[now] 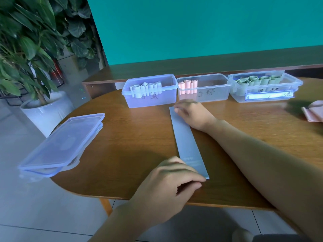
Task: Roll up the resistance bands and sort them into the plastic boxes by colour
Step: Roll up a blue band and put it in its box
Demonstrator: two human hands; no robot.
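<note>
A pale blue resistance band lies flat and stretched out on the wooden table, running from near the boxes toward me. My right hand presses its far end with flat fingers. My left hand rests on its near end, fingers curled at the near corner. Three clear plastic boxes stand in a row at the back: the left box holds blue rolls, the middle box pink rolls, the right box green rolls.
Stacked clear lids overhang the table's left edge. A pink band lies unrolled at the far right. A potted plant in a white pot stands on the floor to the left. A teal wall rises behind the table.
</note>
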